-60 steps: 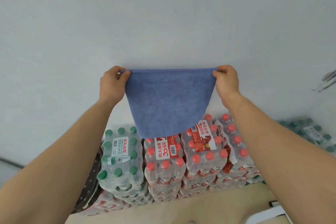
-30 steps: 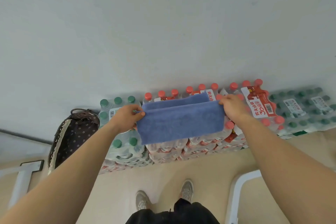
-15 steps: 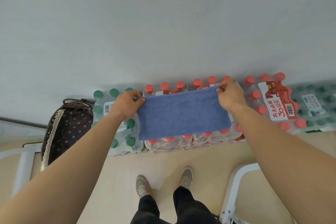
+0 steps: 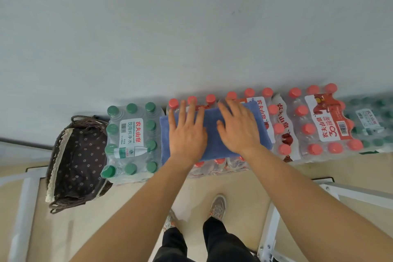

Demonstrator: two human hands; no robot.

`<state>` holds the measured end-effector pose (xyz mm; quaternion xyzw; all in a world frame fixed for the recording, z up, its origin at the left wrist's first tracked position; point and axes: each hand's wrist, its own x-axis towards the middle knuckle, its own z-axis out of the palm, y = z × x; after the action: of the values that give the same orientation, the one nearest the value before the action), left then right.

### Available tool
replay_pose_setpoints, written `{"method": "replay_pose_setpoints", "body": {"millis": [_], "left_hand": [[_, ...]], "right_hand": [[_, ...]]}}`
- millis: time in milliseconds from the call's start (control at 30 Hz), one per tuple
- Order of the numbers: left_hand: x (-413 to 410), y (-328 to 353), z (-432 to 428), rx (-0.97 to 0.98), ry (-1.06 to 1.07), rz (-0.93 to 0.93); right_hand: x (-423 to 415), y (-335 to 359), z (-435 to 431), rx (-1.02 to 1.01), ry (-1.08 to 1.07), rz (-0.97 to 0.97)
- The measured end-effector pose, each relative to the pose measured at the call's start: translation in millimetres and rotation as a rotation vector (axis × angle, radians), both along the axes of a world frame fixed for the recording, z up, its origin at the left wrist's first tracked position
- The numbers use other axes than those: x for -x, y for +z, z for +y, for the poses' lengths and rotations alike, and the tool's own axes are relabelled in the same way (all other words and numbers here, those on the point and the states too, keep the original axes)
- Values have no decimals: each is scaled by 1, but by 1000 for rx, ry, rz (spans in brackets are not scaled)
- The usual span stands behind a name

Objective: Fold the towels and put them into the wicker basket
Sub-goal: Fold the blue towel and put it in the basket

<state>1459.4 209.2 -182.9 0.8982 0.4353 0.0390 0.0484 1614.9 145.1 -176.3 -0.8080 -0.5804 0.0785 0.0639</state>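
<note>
**Blue towel [image 4: 213, 149] pressed flat on a pack of bottles**

Left hand [image 4: 187, 134] and right hand [image 4: 238, 130] lie side by side on the folded towel, palms down, fingers straight and spread, gripping nothing. The towel rests on a red-capped pack [image 4: 212, 168] of water bottles, just beside a green-capped pack [image 4: 131, 140]. Left of that pack stands the wicker basket [image 4: 76, 155], lined with dark dotted cloth. The packs run along a pale grey wall [image 4: 191, 27] on a beige floor [image 4: 240, 189]. The hands hide the towel's middle; the right fingers are blurred; a white frame [image 4: 270, 229] is cut off at the edge.
</note>
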Motion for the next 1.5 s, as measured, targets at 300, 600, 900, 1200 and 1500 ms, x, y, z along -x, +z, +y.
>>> {"method": "replay_pose_setpoints", "body": {"millis": [300,600,900,1200,1500], "left_hand": [[26,-23,2,178,119,-18],[50,4,-14,440,401,-144],[95,29,-28,353,402,-119],[118,24,-27,471,441,-114],[87,28,-18,610,530,-326]], "right_hand": [[-35,-23,-17,157,-45,-36],[-10,-1,-15,125,0,-88],[96,5,4,186,339,-19],[112,-12,5,219,323,-78],[109,-18,2,200,311,-86]]}}
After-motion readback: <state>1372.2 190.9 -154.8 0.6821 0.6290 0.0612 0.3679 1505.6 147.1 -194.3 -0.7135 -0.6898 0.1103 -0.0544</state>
